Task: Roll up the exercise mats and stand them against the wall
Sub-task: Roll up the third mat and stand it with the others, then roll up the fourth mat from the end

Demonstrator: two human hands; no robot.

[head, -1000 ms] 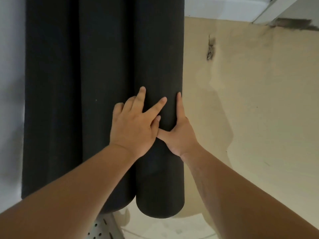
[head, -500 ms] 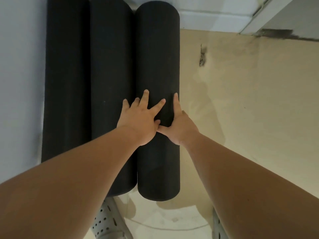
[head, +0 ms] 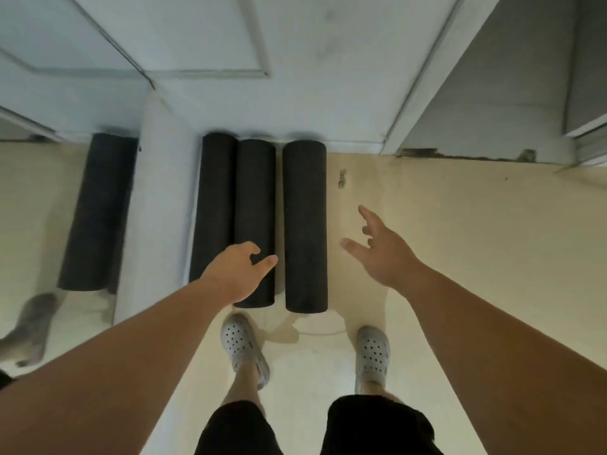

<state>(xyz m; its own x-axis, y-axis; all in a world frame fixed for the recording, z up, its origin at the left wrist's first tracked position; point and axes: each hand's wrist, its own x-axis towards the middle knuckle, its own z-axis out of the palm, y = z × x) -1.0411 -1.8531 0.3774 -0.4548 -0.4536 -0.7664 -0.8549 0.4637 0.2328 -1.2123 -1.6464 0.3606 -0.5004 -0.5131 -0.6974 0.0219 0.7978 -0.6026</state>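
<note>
Three rolled black exercise mats stand upright side by side against the white wall (head: 328, 93): a left mat (head: 215, 205), a middle mat (head: 254, 198) and a right mat (head: 304, 224). A narrow gap separates the right mat from the middle one. My left hand (head: 238, 270) hovers in front of the middle mat with fingers loosely curled and apart, holding nothing. To the right of the mats, my right hand (head: 382, 254) is over the floor with fingers spread, clear of the right mat.
A mirror (head: 39, 224) on the left reflects a black mat (head: 95, 211) beside a white frame post (head: 154, 208). My feet in grey perforated clogs (head: 243, 346) (head: 372, 354) stand on the beige floor (head: 476, 257). A doorway recess (head: 492, 93) opens at the upper right.
Both hands have come off the right mat and pulled apart. The view has backed away, so all three standing mats and my feet now show.
</note>
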